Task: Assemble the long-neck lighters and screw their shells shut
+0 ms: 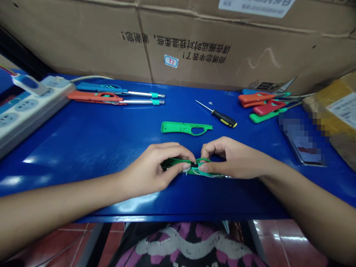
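Observation:
Between both hands, close to the table's front, lies an opened green lighter (pixel 191 170) of the long-necked kind, with dark and white parts and a thin wire inside its shell. My left hand (pixel 164 165) pinches it from the left, thumb and fingertips at its middle. My right hand (pixel 230 157) grips its right part around the trigger loop, fingers bent and thumb on the near side. Its metal neck is mostly hidden under the right hand. Just beyond the hands rests the loose green shell half (pixel 180 128), hollow side up.
A screwdriver (pixel 225 118) lies behind the shell, beside tiny screws (pixel 210 103). Blue (pixel 102 88) and orange (pixel 89 97) lighters lie back left by a power strip (pixel 27 105). Several handles (pixel 264 107), a phone (pixel 303 141) and a taped box (pixel 336 111) are right. A carton (pixel 97 48) stands behind.

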The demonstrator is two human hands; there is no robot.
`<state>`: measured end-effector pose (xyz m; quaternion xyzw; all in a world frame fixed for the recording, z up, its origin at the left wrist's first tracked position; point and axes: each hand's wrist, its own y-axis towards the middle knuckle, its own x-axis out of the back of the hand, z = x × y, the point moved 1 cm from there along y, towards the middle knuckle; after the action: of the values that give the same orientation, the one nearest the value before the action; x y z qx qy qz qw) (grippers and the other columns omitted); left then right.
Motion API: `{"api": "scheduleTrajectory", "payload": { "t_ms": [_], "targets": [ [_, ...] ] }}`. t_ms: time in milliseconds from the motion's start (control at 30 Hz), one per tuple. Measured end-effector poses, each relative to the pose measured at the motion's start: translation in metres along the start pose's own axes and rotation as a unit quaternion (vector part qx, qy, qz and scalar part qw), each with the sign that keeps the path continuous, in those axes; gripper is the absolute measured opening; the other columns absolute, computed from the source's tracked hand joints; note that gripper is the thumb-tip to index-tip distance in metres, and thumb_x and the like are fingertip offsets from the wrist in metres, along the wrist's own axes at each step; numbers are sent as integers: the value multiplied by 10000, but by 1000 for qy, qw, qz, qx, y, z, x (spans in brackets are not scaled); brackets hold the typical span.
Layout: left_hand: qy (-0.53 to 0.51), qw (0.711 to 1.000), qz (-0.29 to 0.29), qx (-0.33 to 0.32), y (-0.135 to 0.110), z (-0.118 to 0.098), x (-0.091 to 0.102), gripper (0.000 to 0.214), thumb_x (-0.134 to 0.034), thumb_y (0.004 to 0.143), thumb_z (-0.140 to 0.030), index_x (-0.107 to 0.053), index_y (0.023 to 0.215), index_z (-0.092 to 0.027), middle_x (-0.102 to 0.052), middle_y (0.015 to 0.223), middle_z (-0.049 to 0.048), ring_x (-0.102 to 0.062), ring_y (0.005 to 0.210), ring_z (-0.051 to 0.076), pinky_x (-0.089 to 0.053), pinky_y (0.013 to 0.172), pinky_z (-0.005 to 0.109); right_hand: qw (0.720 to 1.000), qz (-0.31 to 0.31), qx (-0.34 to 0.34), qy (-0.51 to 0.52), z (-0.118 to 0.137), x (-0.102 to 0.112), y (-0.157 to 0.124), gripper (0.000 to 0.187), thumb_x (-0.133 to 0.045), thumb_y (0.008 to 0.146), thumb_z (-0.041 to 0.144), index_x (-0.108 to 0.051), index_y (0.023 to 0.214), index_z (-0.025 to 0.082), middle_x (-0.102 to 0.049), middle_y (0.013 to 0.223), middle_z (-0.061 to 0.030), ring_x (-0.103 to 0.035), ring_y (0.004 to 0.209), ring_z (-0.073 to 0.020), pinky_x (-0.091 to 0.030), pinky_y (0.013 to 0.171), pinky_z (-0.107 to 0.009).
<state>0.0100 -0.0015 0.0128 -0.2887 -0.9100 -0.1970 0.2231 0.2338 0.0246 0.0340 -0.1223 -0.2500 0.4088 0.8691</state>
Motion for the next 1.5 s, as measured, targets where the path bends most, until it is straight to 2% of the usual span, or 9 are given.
{"api": "scheduleTrajectory", "payload": {
  "t_ms": [200,400,600,800,1167,1500],
  "targets": [
    [40,999,-23,-8,3,7,1,151,-623,939,-136,-715,1054,-171,-727,990,37,-666,870,131,-520,785,245,989,-96,42,-107,2,-5,0,191,-655,883,383,-639,825,202,-635,815,4,-568,794,-153,-420,736,-283],
    [66,997,-36,-35,1,7,1,158,-612,950,-131,-706,1075,-158,-728,992,36,-664,892,123,-510,803,227,995,-90,0,-48,2,-4,3,252,-676,853,422,-624,768,191,-617,771,-1,-549,751,-153,-419,691,-276],
    [61,997,-33,-39,4,9,2,177,-617,946,-120,-702,1096,-156,-727,1022,37,-660,930,122,-511,834,222,994,-103,21,-25,-2,-4,6,368,-591,905,455,-526,655,192,-462,631,45,-425,615,-109,-347,592,-261],
    [45,999,-28,-10,6,12,4,136,-635,948,-169,-711,1060,-180,-735,1012,13,-671,925,114,-511,843,219,987,-135,45,-80,-4,-4,6,260,-571,931,387,-629,776,187,-586,710,22,-522,674,-124,-398,634,-266],
    [-4,998,-46,37,6,16,2,115,-646,932,-181,-647,1047,-174,-722,971,11,-670,888,120,-532,820,228,967,-200,96,-121,-12,-8,13,237,-623,914,328,-641,726,186,-620,735,3,-566,726,-138,-415,690,-277],
    [-9,999,-44,28,6,14,1,114,-643,930,-151,-649,1043,-170,-720,978,5,-669,888,107,-527,827,208,969,-199,56,-134,-8,-10,10,277,-596,916,347,-645,698,184,-637,724,-13,-568,706,-149,-405,673,-289]
  ]
}}
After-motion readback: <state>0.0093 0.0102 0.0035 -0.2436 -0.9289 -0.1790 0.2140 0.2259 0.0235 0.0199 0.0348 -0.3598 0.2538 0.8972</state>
